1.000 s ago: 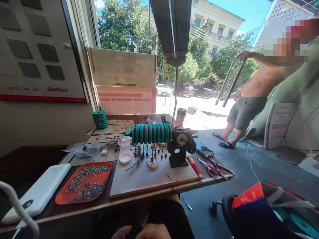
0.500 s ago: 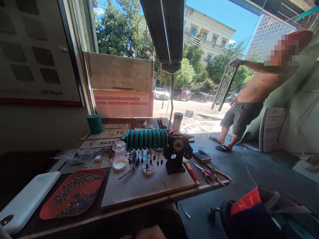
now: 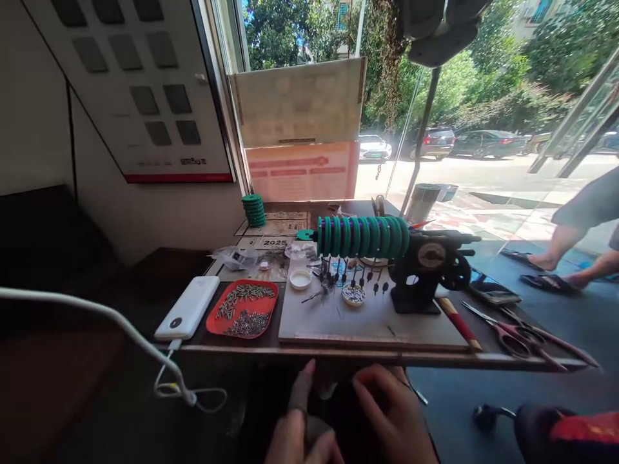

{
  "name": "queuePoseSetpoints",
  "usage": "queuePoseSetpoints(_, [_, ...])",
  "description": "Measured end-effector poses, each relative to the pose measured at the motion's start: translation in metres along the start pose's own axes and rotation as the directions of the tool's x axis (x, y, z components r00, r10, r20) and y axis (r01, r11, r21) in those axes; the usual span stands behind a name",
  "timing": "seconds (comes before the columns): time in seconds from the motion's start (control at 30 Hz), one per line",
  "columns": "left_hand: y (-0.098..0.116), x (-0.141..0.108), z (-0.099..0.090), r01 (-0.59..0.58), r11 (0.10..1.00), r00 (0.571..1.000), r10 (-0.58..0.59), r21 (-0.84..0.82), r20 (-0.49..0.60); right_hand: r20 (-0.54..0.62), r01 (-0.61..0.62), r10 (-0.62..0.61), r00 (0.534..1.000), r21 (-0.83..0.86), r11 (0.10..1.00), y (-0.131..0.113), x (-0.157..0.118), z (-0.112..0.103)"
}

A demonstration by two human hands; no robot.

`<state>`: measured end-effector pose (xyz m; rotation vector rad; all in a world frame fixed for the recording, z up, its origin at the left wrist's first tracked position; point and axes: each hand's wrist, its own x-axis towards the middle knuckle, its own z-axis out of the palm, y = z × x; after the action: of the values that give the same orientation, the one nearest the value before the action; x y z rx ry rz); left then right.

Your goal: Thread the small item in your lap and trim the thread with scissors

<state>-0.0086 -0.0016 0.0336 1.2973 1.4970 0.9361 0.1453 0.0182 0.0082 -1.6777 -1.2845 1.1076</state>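
Observation:
Below the table's front edge, over my dark lap, both of my hands are low in the picture. My left hand [image 3: 304, 422] has its index finger stretched forward, with a dark covering around part of it; its lower fingers are partly cut off by the frame. To its right, my right hand [image 3: 391, 409] is bent, thumb and index fingertips brought together in a pinch. Whatever lies in that pinch is too small and dark to make out. Above them on the table, a row of green ring spools [image 3: 362, 237] sits on a black hand-wheel device [image 3: 430, 261], with small dark pieces hanging below.
A red tray [image 3: 275, 309] of small metal parts lies left of the board [image 3: 309, 328]. Beside it is a white power bank [image 3: 188, 306] with a cable. A cup of beads [image 3: 354, 295] stands on the board; scissors [image 3: 512, 338] lie right. A person's legs [image 3: 575, 238] show outside.
The view has turned left and down, shifting the table rightward. Both hands now show above my lap, where only part of one showed. The white cable has come into view.

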Motion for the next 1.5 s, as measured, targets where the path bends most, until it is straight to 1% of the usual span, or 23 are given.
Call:
queuePoseSetpoints(0.07, [0.019, 0.023, -0.013, -0.131, 0.916, 0.991, 0.109, 0.379, 0.079, -0.029, -0.016, 0.012, 1.0, -0.119, 0.993, 0.005, 0.008, -0.013])
queuePoseSetpoints(0.13, [0.039, 0.052, -0.022, -0.2, 0.601, 0.974, 0.21, 0.774, 0.089, -0.044, -0.027, 0.018, 0.999, -0.212, 0.977, 0.01, 0.013, -0.022])
queuePoseSetpoints(0.23, [0.058, 0.09, -0.022, -0.151, 0.438, 0.971, 0.234, 0.886, 0.049, -0.106, -0.052, 0.019, 0.994, -0.324, 0.945, 0.011, 0.013, -0.031])
queuePoseSetpoints(0.4, [0.057, 0.112, -0.011, -0.146, 0.341, 0.96, 0.275, 0.929, 0.05, -0.216, -0.098, -0.001, 0.976, -0.446, 0.89, -0.02, 0.014, -0.038])
queuePoseSetpoints(0.5, [0.055, 0.106, -0.012, -0.124, 0.331, 0.957, 0.289, 0.936, 0.025, -0.18, 0.004, -0.089, 0.98, -0.426, 0.905, -0.05, 0.034, -0.039])
queuePoseSetpoints(0.6, [0.056, 0.093, -0.013, -0.049, 0.365, 0.946, 0.317, 0.93, -0.075, -0.161, 0.024, -0.095, 0.982, -0.392, 0.919, -0.072, 0.063, -0.033])
queuePoseSetpoints(0.67, [0.056, 0.084, -0.01, -0.1, 0.487, 0.917, 0.385, 0.868, -0.11, -0.199, -0.001, -0.082, 0.977, -0.383, 0.924, -0.079, 0.08, -0.027])
queuePoseSetpoints(0.73, [0.057, 0.077, -0.003, -0.253, 0.676, 0.895, 0.435, 0.692, -0.097, -0.236, -0.022, -0.07, 0.969, -0.364, 0.931, -0.08, 0.089, -0.022])
queuePoseSetpoints(0.8, [0.058, 0.073, 0.009, -0.339, 0.84, 0.917, 0.396, 0.425, -0.052, -0.241, -0.02, -0.064, 0.968, -0.331, 0.943, -0.078, 0.09, -0.019])
queuePoseSetpoints(0.9, [0.056, 0.07, 0.028, -0.251, 0.967, 0.968, 0.251, 0.036, 0.008, -0.132, 0.029, -0.064, 0.989, -0.252, 0.967, -0.073, 0.079, -0.02])
queuePoseSetpoints(0.97, [0.049, 0.065, 0.037, -0.111, 0.962, 0.988, 0.134, -0.248, 0.08, -0.013, 0.057, -0.061, 0.998, -0.189, 0.98, -0.068, 0.064, -0.021])
queuePoseSetpoints(1.03, [0.039, 0.056, 0.041, 0.048, 0.888, 0.982, 0.041, -0.458, 0.183, 0.089, 0.056, -0.044, 0.995, -0.133, 0.99, -0.063, 0.047, -0.021])
queuePoseSetpoints(1.1, [0.026, 0.044, 0.039, 0.127, 0.833, 0.972, 0.004, -0.538, 0.235, 0.155, 0.065, -0.044, 0.987, -0.13, 0.989, -0.058, 0.032, -0.021])
queuePoseSetpoints(1.17, [0.013, 0.033, 0.034, 0.142, 0.824, 0.97, -0.006, -0.549, 0.242, 0.115, 0.178, -0.156, 0.981, -0.216, 0.96, -0.055, 0.021, -0.024])
queuePoseSetpoints(1.2, [0.008, 0.028, 0.031, 0.157, 0.824, 0.967, -0.017, -0.544, 0.253, 0.047, 0.3, -0.3, 0.953, -0.295, 0.907, -0.054, 0.019, -0.026])
queuePoseSetpoints(1.23, [0.002, 0.025, 0.028, 0.177, 0.826, 0.963, -0.032, -0.536, 0.269, -0.01, 0.447, -0.492, 0.87, -0.405, 0.798, -0.054, 0.018, -0.029])
queuePoseSetpoints(1.27, [-0.003, 0.022, 0.025, 0.2, 0.827, 0.956, -0.049, -0.525, 0.288, -0.016, 0.58, -0.689, 0.725, -0.526, 0.622, -0.055, 0.019, -0.033])
queuePoseSetpoints(1.3, [-0.008, 0.019, 0.023, 0.221, 0.83, 0.949, -0.062, -0.512, 0.309, 0.048, 0.667, -0.838, 0.544, -0.63, 0.397, -0.057, 0.022, -0.037])
queuePoseSetpoints(1.33, [-0.013, 0.017, 0.02, 0.242, 0.834, 0.942, -0.078, -0.496, 0.327, 0.172, 0.709, -0.911, 0.376, -0.685, 0.164, -0.061, 0.026, -0.041])
queuePoseSetpoints(1.37, [-0.018, 0.015, 0.017, 0.259, 0.838, 0.937, -0.098, -0.481, 0.334, 0.323, 0.728, -0.911, 0.257, -0.684, -0.037, -0.066, 0.031, -0.045])
queuePoseSetpoints(1.4, [-0.022, 0.013, 0.014, 0.277, 0.842, 0.935, -0.126, -0.463, 0.331, 0.46, 0.742, -0.867, 0.195, -0.647, -0.177, -0.071, 0.037, -0.049])
queuePoseSetpoints(1.43, [-0.025, 0.011, 0.01, 0.291, 0.848, 0.933, -0.15, -0.443, 0.326, 0.562, 0.761, -0.808, 0.176, -0.598, -0.25, -0.076, 0.043, -0.052])
queuePoseSetpoints(1.5, [-0.031, 0.008, 0.001, 0.297, 0.872, 0.929, -0.169, -0.388, 0.33, 0.674, 0.814, -0.715, 0.184, -0.513, -0.274, -0.084, 0.054, -0.058])
